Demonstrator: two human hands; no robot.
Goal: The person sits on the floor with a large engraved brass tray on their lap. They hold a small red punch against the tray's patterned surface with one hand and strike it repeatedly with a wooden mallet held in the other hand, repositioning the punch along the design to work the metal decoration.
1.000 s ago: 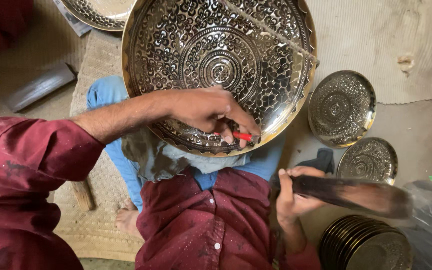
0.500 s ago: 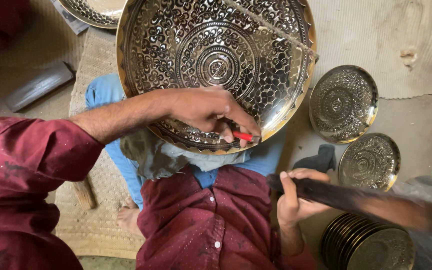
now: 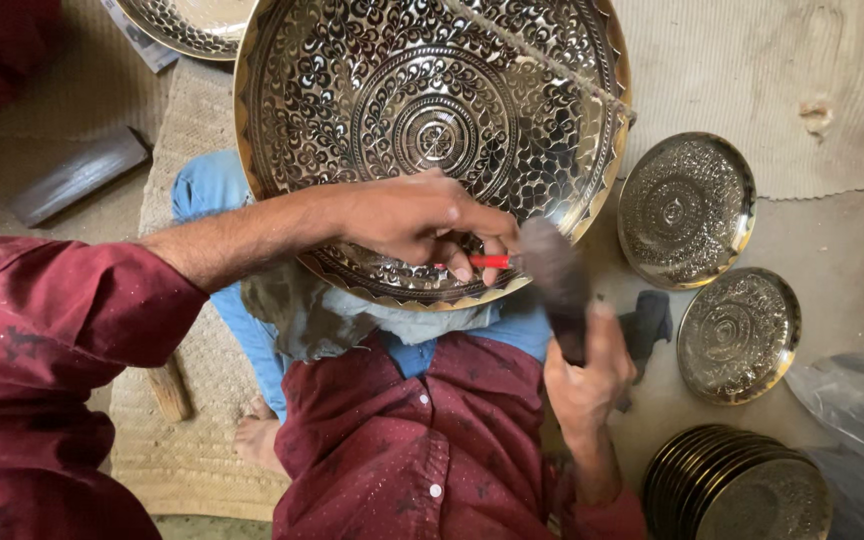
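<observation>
Right hand (image 3: 582,385), nearest, is closed round a dark blurred mallet-like striker (image 3: 557,280), which half a second ago lay out flat to the right and is now up at the red-handled thin punch (image 3: 487,262). Left hand (image 3: 422,215) pinches that punch on the near rim of the large engraved brass tray (image 3: 432,130) propped on the lap. Risk, as I judge it: an off-line blow hits fingers or skids the punch, scarring the pattern.

Soft, even daylight; bright glare on the big tray (image 3: 432,130). Just below its rim, the hammer (image 3: 560,285) is motion-blurred. Shadows are faint.
</observation>
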